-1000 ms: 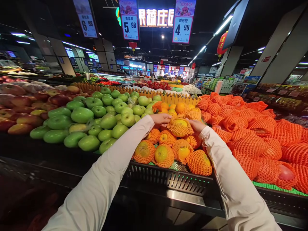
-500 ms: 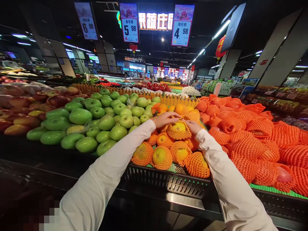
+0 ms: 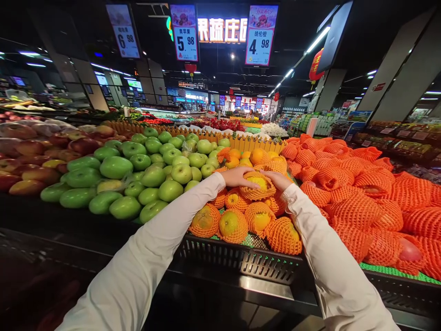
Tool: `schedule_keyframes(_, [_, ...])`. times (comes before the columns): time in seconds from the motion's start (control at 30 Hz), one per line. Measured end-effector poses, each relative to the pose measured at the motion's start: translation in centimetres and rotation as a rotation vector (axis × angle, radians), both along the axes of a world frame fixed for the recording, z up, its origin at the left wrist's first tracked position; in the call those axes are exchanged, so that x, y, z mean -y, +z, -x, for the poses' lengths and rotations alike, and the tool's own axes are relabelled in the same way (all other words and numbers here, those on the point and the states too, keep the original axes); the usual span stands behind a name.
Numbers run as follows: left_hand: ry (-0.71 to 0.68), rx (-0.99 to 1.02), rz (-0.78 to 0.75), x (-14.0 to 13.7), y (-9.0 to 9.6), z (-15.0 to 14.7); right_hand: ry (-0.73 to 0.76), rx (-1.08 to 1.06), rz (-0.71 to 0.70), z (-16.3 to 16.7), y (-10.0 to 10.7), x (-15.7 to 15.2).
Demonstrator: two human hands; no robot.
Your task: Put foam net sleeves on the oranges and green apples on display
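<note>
An orange in an orange foam net (image 3: 261,185) sits on top of the pile, between my two hands. My left hand (image 3: 237,177) is closed round its left side, thumb across the front and fingertips partly hidden behind it. From the right, my right hand (image 3: 278,179) grips the same orange, its fingers curled over the back edge. Just below lie more netted oranges (image 3: 233,223), and several bare ones (image 3: 257,156) are behind my hands. The black slatted crate (image 3: 220,252) holds them.
Green apples (image 3: 149,177) are heaped to the left, with red apples (image 3: 32,154) farther left. Fruit in red-orange foam nets (image 3: 354,211) fills the right side. A low yellow picket fence (image 3: 265,146) runs behind the oranges. Price signs (image 3: 257,37) hang overhead.
My left hand has come down, with its thumb now across the orange's front. My right hand has closed in on its right side. The orange has tilted slightly and stays on the pile.
</note>
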State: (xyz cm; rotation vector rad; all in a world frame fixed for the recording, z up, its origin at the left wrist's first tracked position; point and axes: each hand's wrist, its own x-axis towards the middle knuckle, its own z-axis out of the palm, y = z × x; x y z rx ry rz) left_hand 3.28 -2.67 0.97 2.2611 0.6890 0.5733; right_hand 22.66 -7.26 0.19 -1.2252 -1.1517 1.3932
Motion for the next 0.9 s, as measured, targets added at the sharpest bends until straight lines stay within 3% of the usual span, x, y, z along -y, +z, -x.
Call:
schedule_keyframes(0.17, [0.094,0.166,0.111,-0.4,-0.4,-0.1,-0.004,-0.193,0.024,0.2,0.4,0.3])
schedule_keyframes(0.3, [0.15,0.308,0.237,-1.1,-0.8,-0.4,-0.166,-0.341,-0.082,-0.4,0.9,0.1])
schedule_keyframes(0.43, [0.206,0.496,0.275,-1.3,-0.8,-0.5,-0.142,-0.394,-0.206,-0.8,0.9,-0.2])
schedule_keyframes(0.63, [0.256,0.65,0.283,-0.9,-0.4,-0.3,-0.158,-0.337,-0.286,-0.3,0.2,-0.5])
schedule_keyframes(0.9, [0.277,0.63,0.29,-1.3,-0.9,-0.1,-0.096,-0.118,-0.309,-0.7,-0.3,-0.9])
